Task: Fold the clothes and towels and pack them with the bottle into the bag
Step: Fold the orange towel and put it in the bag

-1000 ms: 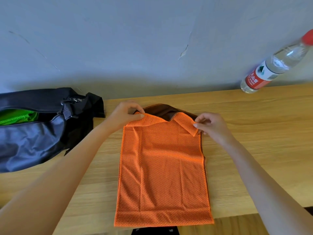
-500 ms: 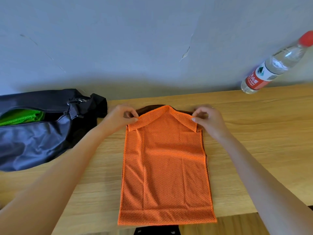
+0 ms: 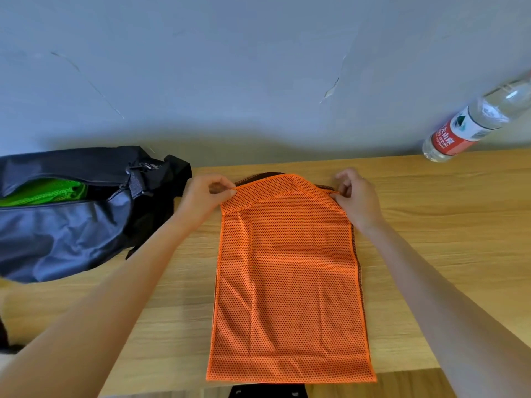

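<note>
Both thumbs and forefingers pinch the far corners of the orange perforated mesh towel (image 3: 290, 271), left hand (image 3: 202, 196) and right hand (image 3: 356, 198). Since a second ago they have carried this edge farther away, covering the brown underside: the fold looks nearly aligned. Leftward gapes the black fabric bag (image 3: 66, 219); rightward stands the clear plastic bottle (image 3: 471, 122).
</note>
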A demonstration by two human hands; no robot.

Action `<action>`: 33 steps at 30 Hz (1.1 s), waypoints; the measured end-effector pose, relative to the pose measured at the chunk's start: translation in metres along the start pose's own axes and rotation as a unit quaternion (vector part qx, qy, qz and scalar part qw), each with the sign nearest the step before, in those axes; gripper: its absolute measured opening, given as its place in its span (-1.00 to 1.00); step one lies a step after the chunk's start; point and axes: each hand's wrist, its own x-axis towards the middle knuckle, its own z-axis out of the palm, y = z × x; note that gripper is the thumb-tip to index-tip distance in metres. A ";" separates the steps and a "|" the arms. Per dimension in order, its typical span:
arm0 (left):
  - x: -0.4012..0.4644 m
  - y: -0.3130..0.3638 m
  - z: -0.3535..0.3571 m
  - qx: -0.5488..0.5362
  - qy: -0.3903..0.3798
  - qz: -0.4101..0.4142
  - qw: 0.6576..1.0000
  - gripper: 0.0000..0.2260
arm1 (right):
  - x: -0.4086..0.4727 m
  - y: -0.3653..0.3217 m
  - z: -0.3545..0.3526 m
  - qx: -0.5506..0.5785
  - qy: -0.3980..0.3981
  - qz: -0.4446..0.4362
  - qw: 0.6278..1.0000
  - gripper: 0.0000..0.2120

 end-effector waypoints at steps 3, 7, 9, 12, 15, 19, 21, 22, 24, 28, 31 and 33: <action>-0.001 0.003 -0.001 -0.008 0.016 -0.003 1.000 -0.83 | 0.002 -0.002 -0.001 0.004 -0.017 0.008 1.000 -0.82; -0.003 0.008 -0.004 -0.009 0.044 0.009 0.999 -0.87 | -0.002 -0.006 -0.007 0.023 -0.016 0.001 1.000 -0.80; -0.004 0.012 -0.008 -0.015 0.060 0.014 0.998 -0.88 | -0.005 -0.008 -0.014 0.086 -0.004 0.021 0.996 -0.87; -0.005 0.021 -0.016 -0.024 0.080 0.035 0.996 -0.89 | -0.009 -0.012 -0.029 0.182 0.024 0.033 0.982 -0.85; -0.009 0.032 -0.025 -0.013 0.097 0.057 0.994 -0.93 | -0.015 -0.018 -0.050 0.240 0.030 0.023 0.970 -0.83; -0.015 0.055 -0.036 0.009 0.104 0.084 0.991 -0.90 | -0.020 -0.028 -0.080 0.251 0.023 0.001 0.968 -0.81; -0.019 0.067 -0.042 0.011 0.109 0.091 0.990 -0.84 | -0.023 -0.035 -0.098 0.243 0.029 -0.018 0.969 -0.84; -0.022 0.074 -0.046 0.011 0.110 0.097 0.989 -0.81 | -0.025 -0.039 -0.107 0.241 0.029 -0.027 0.970 -0.84; -0.028 0.088 -0.055 0.005 0.109 0.112 0.988 -0.80 | -0.028 -0.048 -0.125 0.241 0.027 -0.042 0.969 -0.88; -0.040 0.124 -0.076 -0.006 0.111 0.143 0.984 -0.82 | -0.034 -0.065 -0.164 0.229 0.028 -0.063 0.971 -0.89; -0.048 0.153 -0.092 -0.009 0.127 0.168 0.977 -0.81 | -0.039 -0.085 -0.193 0.233 0.034 -0.078 0.969 -0.84; -0.055 0.175 -0.105 -0.004 0.137 0.198 0.971 -0.77 | -0.043 -0.101 -0.213 0.237 0.040 -0.093 0.966 -0.82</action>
